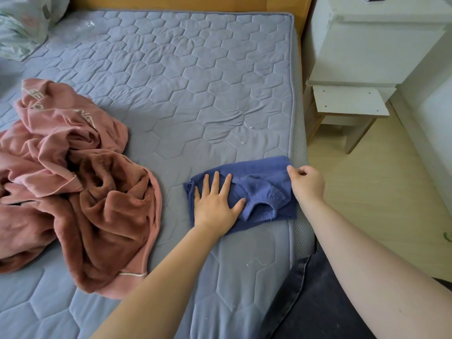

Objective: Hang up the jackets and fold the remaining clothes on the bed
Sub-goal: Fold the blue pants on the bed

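A small blue knit garment (264,187) lies folded near the right edge of the bed (171,81), its neck opening facing me. My left hand (216,204) presses flat on its left half, fingers spread and straight. At the far right corner of the garment my right hand (305,182) pinches the cloth, with the fingers curled. A crumpled pink fleece garment (80,187) with white lettering is heaped on the left side of the bed.
A pillow (22,23) lies at the far left corner by the wooden headboard (171,2). To the right of the bed stand a white nightstand (371,40) and a white stool (349,111) on a pale wood floor (381,192).
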